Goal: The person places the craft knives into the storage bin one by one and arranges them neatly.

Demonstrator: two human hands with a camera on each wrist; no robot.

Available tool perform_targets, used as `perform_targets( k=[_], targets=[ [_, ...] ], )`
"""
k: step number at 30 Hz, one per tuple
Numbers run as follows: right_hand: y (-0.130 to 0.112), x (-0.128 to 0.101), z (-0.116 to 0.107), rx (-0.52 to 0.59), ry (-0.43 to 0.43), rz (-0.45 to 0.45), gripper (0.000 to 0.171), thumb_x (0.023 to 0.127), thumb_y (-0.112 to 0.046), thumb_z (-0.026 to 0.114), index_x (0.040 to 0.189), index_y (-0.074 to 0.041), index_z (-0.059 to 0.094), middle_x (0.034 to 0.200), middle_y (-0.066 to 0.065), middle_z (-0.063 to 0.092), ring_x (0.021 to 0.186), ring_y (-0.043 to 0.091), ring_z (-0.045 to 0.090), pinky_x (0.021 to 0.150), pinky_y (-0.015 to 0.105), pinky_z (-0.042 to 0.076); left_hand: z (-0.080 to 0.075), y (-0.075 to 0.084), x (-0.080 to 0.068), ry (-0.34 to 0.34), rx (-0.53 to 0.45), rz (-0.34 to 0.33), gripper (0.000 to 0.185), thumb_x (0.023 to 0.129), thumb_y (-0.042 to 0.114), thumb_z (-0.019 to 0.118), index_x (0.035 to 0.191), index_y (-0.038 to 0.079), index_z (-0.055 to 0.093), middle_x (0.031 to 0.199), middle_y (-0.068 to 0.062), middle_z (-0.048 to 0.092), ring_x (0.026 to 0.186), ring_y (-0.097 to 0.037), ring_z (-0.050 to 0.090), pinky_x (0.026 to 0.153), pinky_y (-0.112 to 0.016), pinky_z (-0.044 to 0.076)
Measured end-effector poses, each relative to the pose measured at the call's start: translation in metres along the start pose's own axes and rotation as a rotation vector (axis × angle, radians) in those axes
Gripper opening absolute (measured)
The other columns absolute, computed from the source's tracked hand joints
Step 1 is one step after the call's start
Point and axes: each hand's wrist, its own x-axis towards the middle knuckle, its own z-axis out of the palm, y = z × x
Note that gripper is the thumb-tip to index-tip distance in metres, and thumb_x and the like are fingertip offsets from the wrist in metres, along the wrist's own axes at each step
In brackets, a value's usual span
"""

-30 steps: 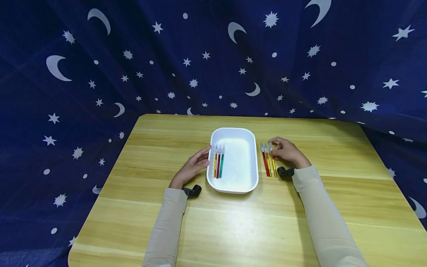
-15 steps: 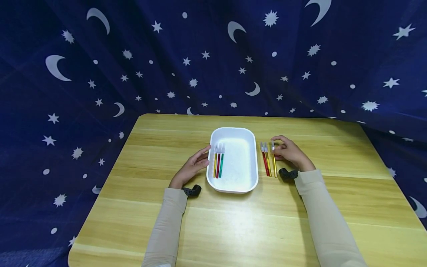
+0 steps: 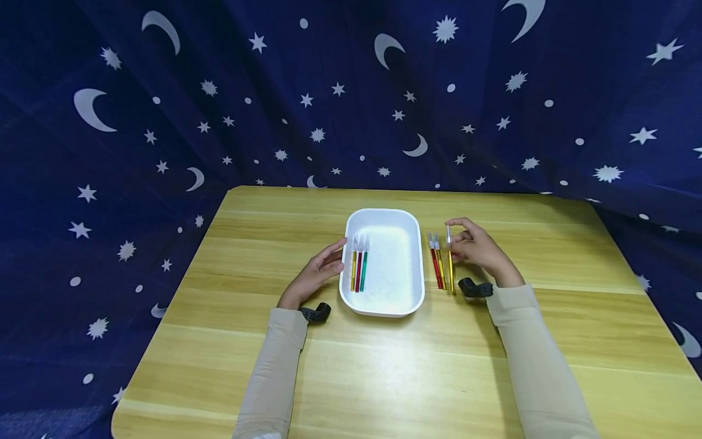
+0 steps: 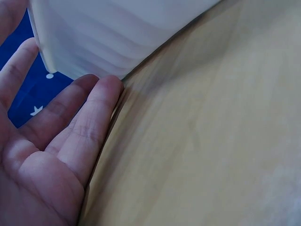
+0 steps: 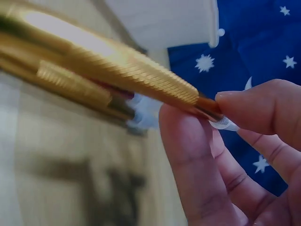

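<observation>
My right hand [image 3: 478, 249] pinches a gold craft knife [image 3: 451, 272] near its clear-capped end. In the right wrist view, the knurled grip of that gold craft knife [image 5: 127, 66] is close, with thumb and finger at its collar. Left of it, a red craft knife [image 3: 437, 268] and another gold one [image 3: 441, 266] lie side by side on the table. My left hand [image 3: 314, 279] rests with extended fingers against the left side of a white tray [image 3: 382, 314]. Inside lie a gold [image 3: 353, 272], a red [image 3: 359, 272] and a green craft knife [image 3: 364, 272], capped ends away from me.
The wooden table [image 3: 384, 378] spans the area under both arms. Behind it hangs a dark blue cloth [image 3: 329, 61] with moons and stars. A black wrist camera sits on each wrist, the right one [image 3: 475, 288] close to the loose craft knives.
My right hand has shifted slightly right and away from me, drawing the gold craft knife apart from the other two and tilting its capped end up. The left hand and tray have stayed put.
</observation>
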Motion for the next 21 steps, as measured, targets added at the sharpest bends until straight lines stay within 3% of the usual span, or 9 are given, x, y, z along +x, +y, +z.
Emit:
perform_targets(
  k=[10,21],
  targets=[
    [-0.02,-0.008,0.009,0.006,0.031,-0.074,0.059,0.105,0.005,0.062,0.158,0.008,0.038,0.112,0.027,0.06,0.085,0.016,0.072,0.078,0.028,0.065,0.001,0.002,0.0,0.0,0.004,0.005,0.064,0.113,0.013,0.06,0.171,0.013,0.034,0.171,-0.022,0.037,0.155,-0.042,0.039,0.127,-0.052,0.035],
    [-0.038,-0.01,0.023,0.052,0.021,-0.098,0.058,0.105,0.004,0.061,0.158,0.007,0.039,0.111,0.023,0.057,0.082,0.011,0.07,0.076,0.025,0.064,0.001,0.002,-0.001,-0.003,0.004,0.01,0.066,0.112,0.017,0.062,0.171,0.013,0.033,0.171,-0.022,0.036,0.156,-0.041,0.039,0.127,-0.051,0.035]
  ],
)
